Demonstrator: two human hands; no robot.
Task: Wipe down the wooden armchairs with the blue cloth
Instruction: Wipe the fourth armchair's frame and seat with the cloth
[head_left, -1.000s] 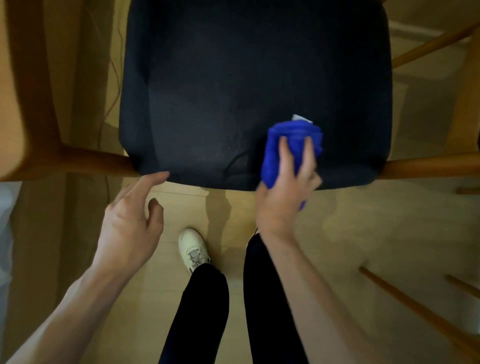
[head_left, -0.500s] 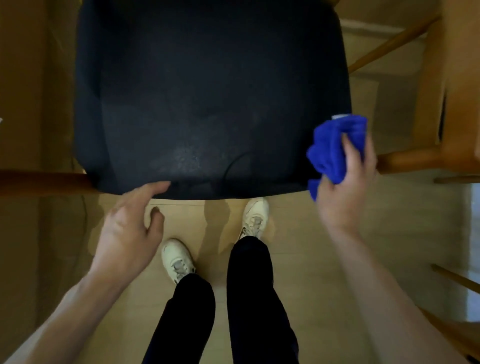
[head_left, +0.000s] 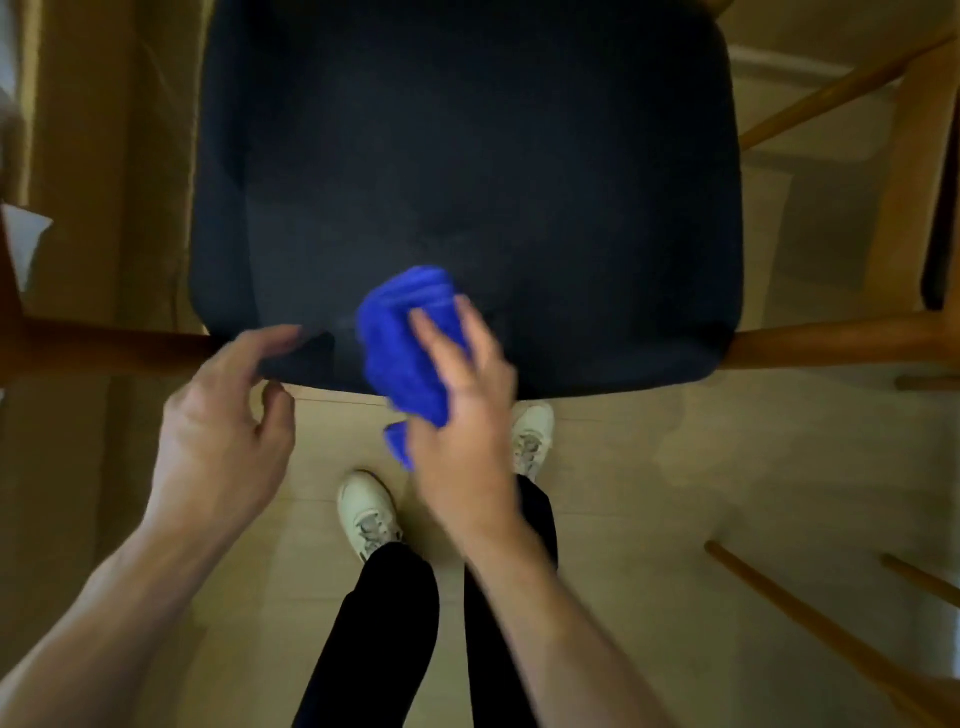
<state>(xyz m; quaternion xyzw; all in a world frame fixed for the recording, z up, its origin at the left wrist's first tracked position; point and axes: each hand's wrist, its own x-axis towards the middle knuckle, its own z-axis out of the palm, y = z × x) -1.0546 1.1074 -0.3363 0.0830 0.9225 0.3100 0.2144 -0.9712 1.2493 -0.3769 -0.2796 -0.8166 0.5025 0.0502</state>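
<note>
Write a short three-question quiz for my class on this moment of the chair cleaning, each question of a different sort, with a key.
1. True or false: the right hand holds the blue cloth against the front part of the dark seat cushion.
2. Multiple choice: where is the left hand?
A. at the cushion's front left edge, fingers spread
B. gripping the blue cloth
C. flat on the floor
3. Fill in: at each side of the cushion's front a wooden ____ of the chair frame juts out.

Key
1. true
2. A
3. rail
</note>
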